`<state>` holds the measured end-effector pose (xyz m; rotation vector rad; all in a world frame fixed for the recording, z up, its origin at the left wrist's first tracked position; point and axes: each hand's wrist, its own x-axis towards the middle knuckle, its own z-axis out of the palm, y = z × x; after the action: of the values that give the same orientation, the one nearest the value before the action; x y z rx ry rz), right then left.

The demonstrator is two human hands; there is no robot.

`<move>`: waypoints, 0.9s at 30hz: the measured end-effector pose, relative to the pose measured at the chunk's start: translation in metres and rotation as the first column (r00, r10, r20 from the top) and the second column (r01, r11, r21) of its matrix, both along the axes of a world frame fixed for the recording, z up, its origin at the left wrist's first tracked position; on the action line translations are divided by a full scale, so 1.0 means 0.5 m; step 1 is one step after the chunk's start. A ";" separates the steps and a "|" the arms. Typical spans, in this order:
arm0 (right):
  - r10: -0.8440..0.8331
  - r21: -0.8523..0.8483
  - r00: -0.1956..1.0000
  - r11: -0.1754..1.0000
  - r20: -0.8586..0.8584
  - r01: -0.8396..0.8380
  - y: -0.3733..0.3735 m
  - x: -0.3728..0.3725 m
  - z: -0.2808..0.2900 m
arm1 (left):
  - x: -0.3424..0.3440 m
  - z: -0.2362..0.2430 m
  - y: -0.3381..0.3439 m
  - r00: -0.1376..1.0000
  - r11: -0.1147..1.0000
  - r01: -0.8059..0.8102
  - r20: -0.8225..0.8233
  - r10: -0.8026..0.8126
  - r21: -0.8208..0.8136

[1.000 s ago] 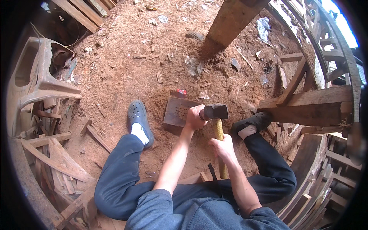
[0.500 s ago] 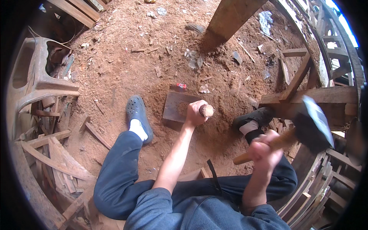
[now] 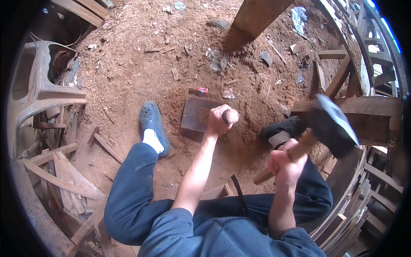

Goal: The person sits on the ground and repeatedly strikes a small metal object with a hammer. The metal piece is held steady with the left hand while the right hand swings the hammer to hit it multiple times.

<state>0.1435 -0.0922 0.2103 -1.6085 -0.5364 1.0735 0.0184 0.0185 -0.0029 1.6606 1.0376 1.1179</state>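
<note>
On my feed, the left fingers (image 3: 217, 122) are wrapped around a stubby handle (image 3: 231, 116), its blunt end facing up, just beside the pitted board (image 3: 195, 115); its lower end is hidden from me. The right fingers (image 3: 289, 162) are clamped on the hammer (image 3: 332, 128), its blurred head well apart to the right. I judge this a striking step; next calls for a steady left hold and a square blow.

Crumpled plastic (image 3: 299, 21) lies near a wooden post (image 3: 262, 18).
</note>
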 end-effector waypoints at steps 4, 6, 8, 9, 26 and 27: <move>0.121 -0.227 0.958 0.972 0.260 -0.062 0.015 -0.052 -0.069 | -0.002 -0.011 0.001 1.000 1.000 0.015 -0.007 -0.015 -0.011; 0.382 -0.469 0.879 0.855 0.284 -0.220 0.028 -0.064 -0.103 | -0.006 -0.014 0.004 0.999 0.997 0.014 -0.045 -0.010 0.082; 0.301 -0.437 0.930 0.880 0.212 -0.185 0.034 -0.054 -0.103 | -0.010 -0.014 0.004 0.999 0.990 0.050 0.008 -0.051 0.136; 0.242 -0.447 0.947 0.886 0.213 -0.125 0.025 -0.042 -0.084 | -0.006 -0.014 0.003 0.998 0.995 0.005 0.054 -0.011 0.105; 0.429 -0.535 0.880 0.802 0.206 -0.266 -0.040 -0.033 -0.221 | 0.006 -0.024 -0.008 0.983 0.992 0.114 -0.147 -0.106 0.047; 0.403 -0.468 0.899 0.837 0.174 -0.285 -0.043 -0.035 -0.211 | 0.009 -0.023 -0.004 0.990 0.992 0.096 -0.112 -0.087 0.076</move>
<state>0.1260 -0.1139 0.1050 -2.1239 -0.8409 1.3210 0.0229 0.0166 -0.0145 1.8325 0.9841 1.0316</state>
